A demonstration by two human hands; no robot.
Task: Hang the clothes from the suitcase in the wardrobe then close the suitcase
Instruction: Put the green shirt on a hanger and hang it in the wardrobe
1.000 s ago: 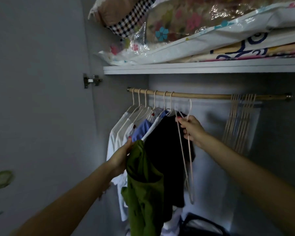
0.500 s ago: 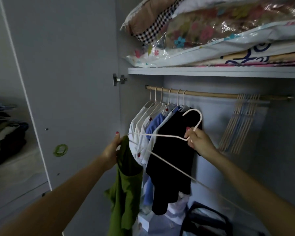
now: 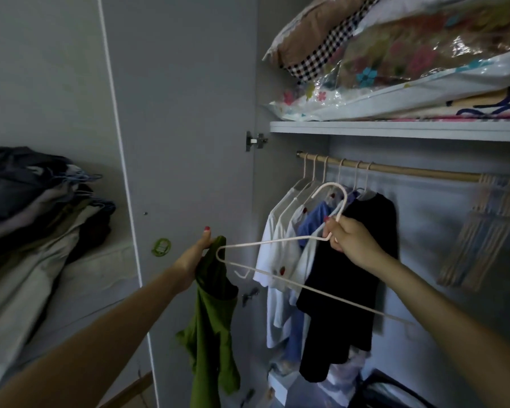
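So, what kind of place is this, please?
Probably a bedroom, at an open wardrobe: a wooden rail carries shirts on hangers, bagged bedding lies on the shelf above, and folded clothes are piled on what looks like a bed at left.

Dim room – grey wall point(image 3: 42, 69), bed point(image 3: 95, 278)

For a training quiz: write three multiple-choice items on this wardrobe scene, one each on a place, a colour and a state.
1. Where are the bagged floral quilts?
A. on the shelf above the wooden rail
B. on the wardrobe floor
C. on the bed

2. What colour is the garment in the left hand?
A. red
B. olive green
C. yellow

3. The cream wire hanger in the right hand is:
A. hooked on the rail
B. off the rail, empty
C. carrying a shirt

Answers: 1 A, they lie above the rail; 2 B, the cloth is green; 3 B, its hook is free and the frame is bare.
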